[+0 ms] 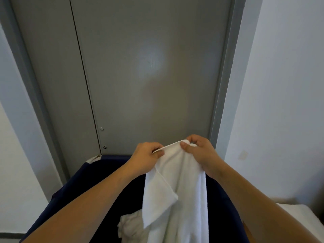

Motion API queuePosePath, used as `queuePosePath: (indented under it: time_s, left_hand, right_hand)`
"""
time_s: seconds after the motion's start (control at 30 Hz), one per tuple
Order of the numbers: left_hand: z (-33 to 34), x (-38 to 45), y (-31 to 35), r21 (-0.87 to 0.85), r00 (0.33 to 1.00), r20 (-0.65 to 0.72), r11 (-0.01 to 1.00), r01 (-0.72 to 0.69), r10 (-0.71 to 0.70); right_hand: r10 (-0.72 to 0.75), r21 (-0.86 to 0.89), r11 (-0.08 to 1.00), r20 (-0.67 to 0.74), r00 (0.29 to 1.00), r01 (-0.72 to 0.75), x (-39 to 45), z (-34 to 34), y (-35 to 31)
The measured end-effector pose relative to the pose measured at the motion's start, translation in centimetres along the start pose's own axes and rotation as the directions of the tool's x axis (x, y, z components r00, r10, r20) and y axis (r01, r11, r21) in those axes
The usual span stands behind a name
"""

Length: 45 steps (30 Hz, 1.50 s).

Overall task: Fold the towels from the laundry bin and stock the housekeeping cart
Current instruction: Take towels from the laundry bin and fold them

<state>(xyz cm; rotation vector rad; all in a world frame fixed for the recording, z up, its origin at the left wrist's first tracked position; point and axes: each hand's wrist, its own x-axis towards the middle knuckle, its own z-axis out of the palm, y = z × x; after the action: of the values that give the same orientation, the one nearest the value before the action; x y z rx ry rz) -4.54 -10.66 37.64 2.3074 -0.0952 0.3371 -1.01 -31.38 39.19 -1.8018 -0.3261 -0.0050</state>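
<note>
White towel [177,190] over navy bin [98,179]

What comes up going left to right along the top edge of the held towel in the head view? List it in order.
grey double door seam → left hand → white towel → right hand → door frame → white wall

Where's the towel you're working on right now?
Low centre in the head view: the white towel hangs over the dark blue laundry bin, its top edge pinched between the left hand and right hand.
</note>
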Motion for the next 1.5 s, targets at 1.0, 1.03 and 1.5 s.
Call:
queuePosePath:
  time_s: [1.0,1.03,1.5]
  left_hand:
    - [7.2,-3.3,0.2,-0.679,0.863,0.321,0.541,0.496,-0.39]
    - [7.0,-3.3,0.1,-0.664,0.87,0.317,0.566,0.489,-0.379]
    - [7.5,-3.7,0.2,-0.539,0.937,0.233,0.767,0.347,-0.261]
  right_hand:
    - [0.25,0.292,0.897,0.284,0.926,-0.332,-3.6,1.1,5.6]
    - [0.231,0.262,0.915,0.277,0.933,-0.305,-3.8,1.0,5.6]
    - [0.045,-0.285,0.957,-0.043,0.998,-0.055,-3.5,2.4,7.3]
